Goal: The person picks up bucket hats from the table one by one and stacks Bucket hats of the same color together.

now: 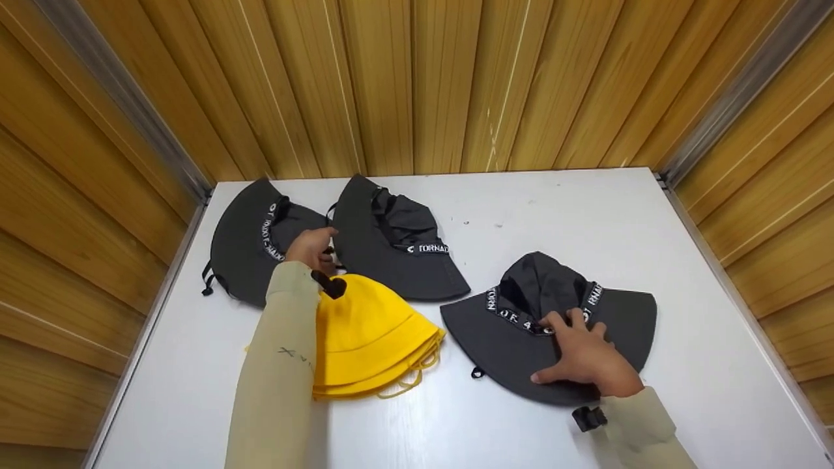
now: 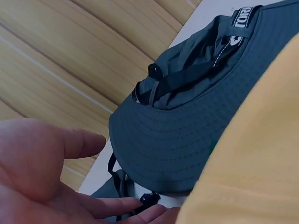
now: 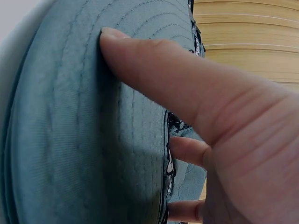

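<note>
Three dark grey bucket hats lie on the white table with printed inner bands showing. My left hand (image 1: pixel 311 250) reaches between the far-left hat (image 1: pixel 238 244) and the middle hat (image 1: pixel 365 254). In the left wrist view its fingers are extended near a black cord stopper (image 2: pixel 149 199), thumb apart. My right hand (image 1: pixel 583 357) rests spread on the right hat (image 1: pixel 502 348). Its thumb (image 3: pixel 149 53) lies on the stitched brim, and other fingers touch the band and crown opening. A yellow bucket hat (image 1: pixel 371 326), with layered brim edges, sits beside my left forearm and is partly hidden by it.
Wood-look panels (image 1: pixel 443 85) rise at the back and both sides, with metal trim (image 1: pixel 130 85) at the corners. The white table (image 1: pixel 573 215) shows bare surface behind the right hat. A yellow cord (image 1: pixel 410 384) trails from the yellow hat.
</note>
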`<state>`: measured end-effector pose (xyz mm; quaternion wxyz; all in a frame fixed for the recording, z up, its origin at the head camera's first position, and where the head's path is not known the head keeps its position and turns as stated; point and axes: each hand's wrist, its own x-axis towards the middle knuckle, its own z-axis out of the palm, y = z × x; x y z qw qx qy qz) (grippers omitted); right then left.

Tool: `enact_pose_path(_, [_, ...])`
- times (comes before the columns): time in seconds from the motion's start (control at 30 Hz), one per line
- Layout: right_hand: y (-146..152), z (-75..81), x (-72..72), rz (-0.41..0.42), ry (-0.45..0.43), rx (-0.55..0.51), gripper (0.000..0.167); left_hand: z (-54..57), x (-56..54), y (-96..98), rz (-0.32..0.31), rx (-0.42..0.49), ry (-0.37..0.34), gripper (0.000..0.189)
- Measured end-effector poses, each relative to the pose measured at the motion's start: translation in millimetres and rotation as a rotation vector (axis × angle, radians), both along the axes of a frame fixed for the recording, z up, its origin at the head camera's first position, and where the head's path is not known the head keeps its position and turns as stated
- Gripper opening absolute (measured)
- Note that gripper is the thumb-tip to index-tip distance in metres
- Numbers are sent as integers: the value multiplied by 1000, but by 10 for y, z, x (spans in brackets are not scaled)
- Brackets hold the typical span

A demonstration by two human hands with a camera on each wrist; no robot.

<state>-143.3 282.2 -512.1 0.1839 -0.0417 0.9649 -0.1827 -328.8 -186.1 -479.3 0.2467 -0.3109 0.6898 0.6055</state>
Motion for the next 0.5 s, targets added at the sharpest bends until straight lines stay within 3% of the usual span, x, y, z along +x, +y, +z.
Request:
enact_pose_path(0.17, [-8,-23,-3,-1,-7,-10,101,11,-4,-60,125,149,-45,58])
enact_pose_path(0.4, [1,5,-10,0,-23,-15,101,-113,-52,-33,165,110,-48,71])
enact_pose_path(0.5, [0,-5,-18,-4,-22,-3,101,-91,-30,10,221,164,-56,69])
